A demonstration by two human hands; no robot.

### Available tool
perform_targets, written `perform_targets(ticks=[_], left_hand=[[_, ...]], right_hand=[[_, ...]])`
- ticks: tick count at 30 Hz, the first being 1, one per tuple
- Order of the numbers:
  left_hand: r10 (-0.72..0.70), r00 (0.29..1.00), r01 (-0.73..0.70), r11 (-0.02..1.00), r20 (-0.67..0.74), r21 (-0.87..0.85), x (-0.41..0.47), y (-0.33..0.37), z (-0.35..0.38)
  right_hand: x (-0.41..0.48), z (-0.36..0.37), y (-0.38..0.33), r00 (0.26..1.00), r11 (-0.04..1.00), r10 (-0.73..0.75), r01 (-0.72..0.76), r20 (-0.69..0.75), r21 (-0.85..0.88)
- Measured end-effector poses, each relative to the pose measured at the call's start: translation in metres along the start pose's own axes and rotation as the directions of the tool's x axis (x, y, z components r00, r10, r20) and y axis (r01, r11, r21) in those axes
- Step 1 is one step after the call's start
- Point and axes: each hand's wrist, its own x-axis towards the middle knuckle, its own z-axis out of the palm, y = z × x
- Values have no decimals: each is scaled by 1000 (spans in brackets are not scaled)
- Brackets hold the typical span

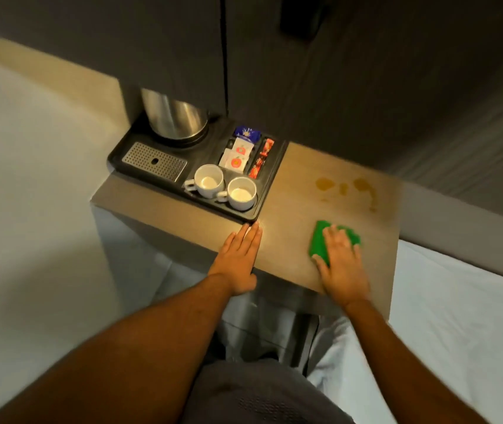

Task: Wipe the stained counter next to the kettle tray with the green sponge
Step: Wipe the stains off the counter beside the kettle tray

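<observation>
A green sponge (317, 240) lies flat on the wooden counter (290, 209), near its front right part. My right hand (340, 264) presses down on the sponge, fingers spread over it. Yellow-brown stains (345, 188) mark the counter farther back, apart from the sponge. The black kettle tray (262, 194) stands on the counter's left half. My left hand (238, 258) rests flat on the counter's front edge, fingertips just short of the tray's front right corner, holding nothing.
On the tray stand a steel kettle (173, 116), a perforated drip grid (154, 160), two white cups (224, 186) and several sachets (241, 151). A dark wall panel (336, 87) rises behind. White bedding (458, 316) lies right of the counter.
</observation>
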Motion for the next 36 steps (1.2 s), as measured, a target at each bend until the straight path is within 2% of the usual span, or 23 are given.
perform_targets(ticks=[3, 5, 8, 11, 13, 15, 17, 19, 22, 25, 27, 30, 33, 36], left_hand=[[0, 1000, 0, 1000, 7, -17, -3, -1, 3], [2, 1000, -2, 1000, 1, -20, -3, 0, 2], [-17, 1000, 17, 1000, -13, -16, -3, 0, 3], [-36, 999, 36, 999, -11, -2, -4, 2, 3], [-38, 999, 38, 999, -26, 6, -5, 4, 3], [-35, 999, 35, 999, -22, 6, -6, 5, 0], [-36, 999, 36, 999, -25, 1, -6, 6, 0], [-36, 999, 37, 999, -27, 8, -6, 6, -1], [-36, 999, 36, 999, -34, -2, -6, 5, 2], [-32, 999, 32, 999, -38, 0, -5, 3, 3], [-30, 998, 31, 999, -50, 15, -4, 2, 6], [-35, 997, 37, 999, -71, 35, -2, 2, 12], [-41, 994, 46, 998, -106, 46, -2, 2, 16], [-53, 985, 50, 998, -164, -24, -5, 3, 19]], right_hand=[[34, -27, 43, 971, 975, 221, -223, -87, -17], [68, -46, 54, 925, 926, 376, -373, -58, 61], [118, -58, 41, 887, 881, 461, -454, -21, 133], [136, -56, -3, 924, 919, 381, -376, -21, 118], [120, -41, -37, 979, 977, 205, -204, -18, 61], [81, -16, -61, 1000, 1000, 18, -17, -14, 17], [27, 11, -63, 993, 993, -116, 116, 10, -6], [-14, 26, -38, 985, 984, -173, 174, 24, -35], [-31, 16, 22, 995, 990, -98, 99, 14, -96], [9, -14, 71, 998, 992, 60, -63, -25, -110], [52, -32, 83, 981, 980, 186, -190, -59, -56], [122, -46, 62, 935, 940, 341, -340, -99, 25], [168, -41, 11, 948, 951, 308, -307, -80, 23], [151, -17, -56, 995, 995, 96, -96, -36, 9]])
